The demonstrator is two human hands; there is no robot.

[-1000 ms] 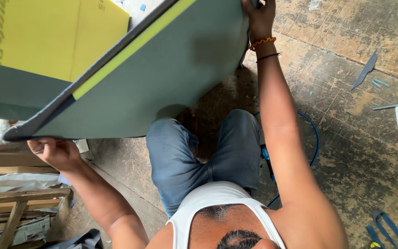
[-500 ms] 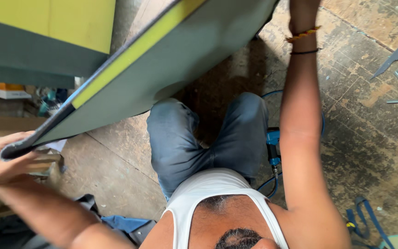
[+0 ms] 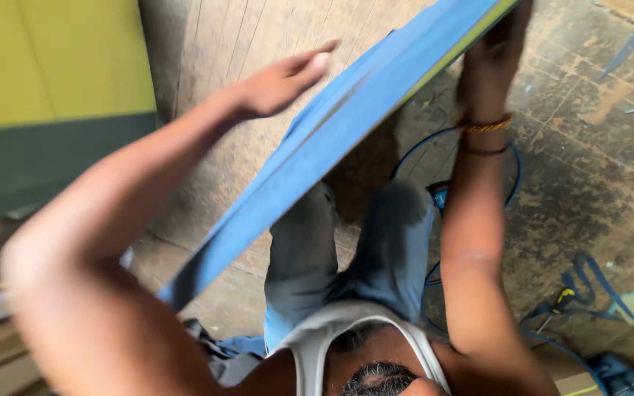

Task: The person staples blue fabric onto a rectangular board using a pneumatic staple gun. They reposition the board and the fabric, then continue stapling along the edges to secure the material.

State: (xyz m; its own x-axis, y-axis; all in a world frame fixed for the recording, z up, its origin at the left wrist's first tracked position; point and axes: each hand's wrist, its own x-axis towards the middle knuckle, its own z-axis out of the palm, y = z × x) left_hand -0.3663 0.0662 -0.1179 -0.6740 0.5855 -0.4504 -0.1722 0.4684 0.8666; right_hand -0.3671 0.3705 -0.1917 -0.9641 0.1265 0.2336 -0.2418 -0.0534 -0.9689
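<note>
Right hand clamped on the blue panel at its top edge, near the yellow strip; fingers mostly hidden. Left hand spread flat against the panel face, not gripping. Panel tilted steeply over the knees. Best to keep the lower corner off the floor, probably sliding the left hand to an edge.

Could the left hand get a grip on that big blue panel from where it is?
Probably yes. The left hand lies open right at the blue panel, with nothing between them, while the right hand holds the far edge.
</note>
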